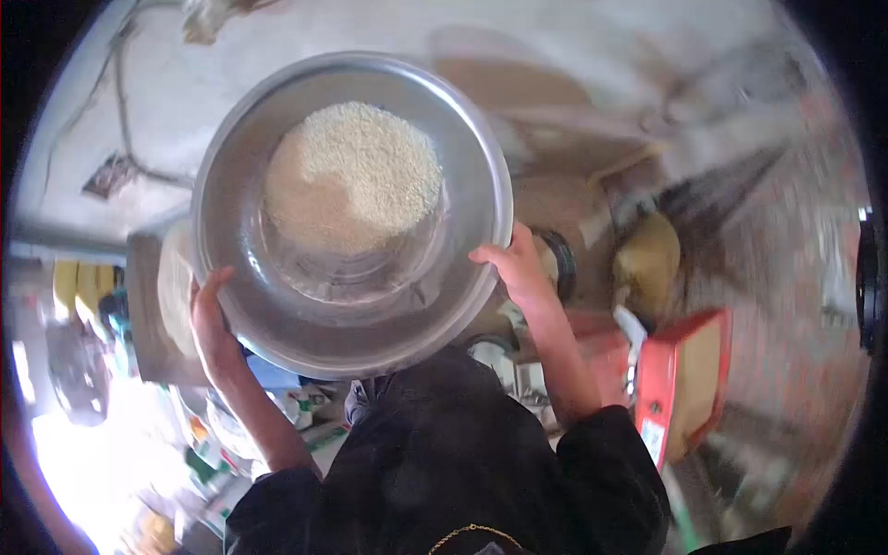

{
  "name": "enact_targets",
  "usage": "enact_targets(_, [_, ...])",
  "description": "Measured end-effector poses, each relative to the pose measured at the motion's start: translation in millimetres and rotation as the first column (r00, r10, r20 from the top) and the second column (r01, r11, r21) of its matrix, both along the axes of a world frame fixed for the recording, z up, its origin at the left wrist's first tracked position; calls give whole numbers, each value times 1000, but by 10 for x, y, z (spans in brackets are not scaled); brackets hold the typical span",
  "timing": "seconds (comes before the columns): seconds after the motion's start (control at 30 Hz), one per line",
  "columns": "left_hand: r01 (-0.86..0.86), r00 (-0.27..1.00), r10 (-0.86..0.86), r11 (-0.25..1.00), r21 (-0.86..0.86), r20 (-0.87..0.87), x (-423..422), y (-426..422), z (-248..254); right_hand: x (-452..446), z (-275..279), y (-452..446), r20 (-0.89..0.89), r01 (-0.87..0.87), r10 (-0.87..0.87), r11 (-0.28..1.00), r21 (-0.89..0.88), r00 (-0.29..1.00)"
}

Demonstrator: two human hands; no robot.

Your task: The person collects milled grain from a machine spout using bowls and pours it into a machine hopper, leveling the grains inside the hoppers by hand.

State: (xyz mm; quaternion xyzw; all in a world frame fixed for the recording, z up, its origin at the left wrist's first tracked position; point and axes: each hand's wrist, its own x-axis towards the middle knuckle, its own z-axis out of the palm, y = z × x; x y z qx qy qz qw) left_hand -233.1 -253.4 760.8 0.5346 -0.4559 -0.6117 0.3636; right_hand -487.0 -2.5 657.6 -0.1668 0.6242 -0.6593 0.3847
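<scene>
A wide metal basin (351,342) is held up in front of me, tilted so that its inside faces the camera. Pale grain or coarse meal (379,166) lies in it, with a browner patch on the left side of the heap. My left hand (211,319) grips the basin's lower left rim, thumb over the edge. On the right rim my right hand (520,268) holds on the same way, its thumb inside the lip. The fingers under the basin are mostly hidden.
A red box-like object (659,370) stands at the lower right, below a yellowish sack (647,259). Cables run down the pale wall (83,139) at the upper left. Blurred clutter fills the lower left, near bright light. Part of another arm (42,490) shows at the left edge.
</scene>
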Motion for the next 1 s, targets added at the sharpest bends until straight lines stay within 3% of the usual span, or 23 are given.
enact_targets(0.13, [-247, 967, 252, 965, -90, 44, 529, -207, 199, -54, 397, -1107, -152, -249, 236, 966, -71, 960])
enact_targets(0.23, [-401, 914, 405, 908, -119, 14, 853, -226, 312, 24, 559, -1768, -152, -417, 400, 903, -105, 904])
enact_targets(0.3, [-525, 850, 526, 841, -132, -33, 960, -221, 362, 2, 602, -2236, -217, -513, 483, 852, -106, 848])
enact_targets(0.4, [-641, 748, 663, 735, -220, 34, 1126, -161, 376, 70, 681, -2850, -351, -642, 572, 758, -120, 741])
enact_targets(0.53, [-839, 522, 853, 517, -172, 15, 1157, -1, 344, 250, 731, -3598, -480, -803, 677, 585, -110, 558])
enact_targets(0.67, [-884, 443, 887, 408, -229, -130, 1522, 198, 581, 784, 1109, -4135, -476, -898, 764, 407, -171, 436])
enact_targets(0.77, [-895, 355, 928, 302, -329, -114, 1437, 152, 412, 793, 933, -4539, -278, -950, 909, 284, -127, 309])
enact_targets(0.8, [-938, 197, 977, 163, -307, -84, 1377, 105, 422, 859, 960, -4653, -305, -959, 910, 253, -126, 280])
enact_targets(0.83, [-945, 170, 982, 140, -297, -78, 1431, 128, 420, 980, 991, -4760, -331, -967, 909, 221, -125, 251])
enact_targets(0.9, [-850, 269, 950, 155, -503, -160, 1611, 196, 434, 1278, 824, -5043, -365, -983, 913, 161, -92, 184])
enact_targets(1.0, [-765, 265, 946, 90, -638, -185, 1644, 89, 616, 1715, 768, -5296, -279, -981, 957, 23, -195, 78])
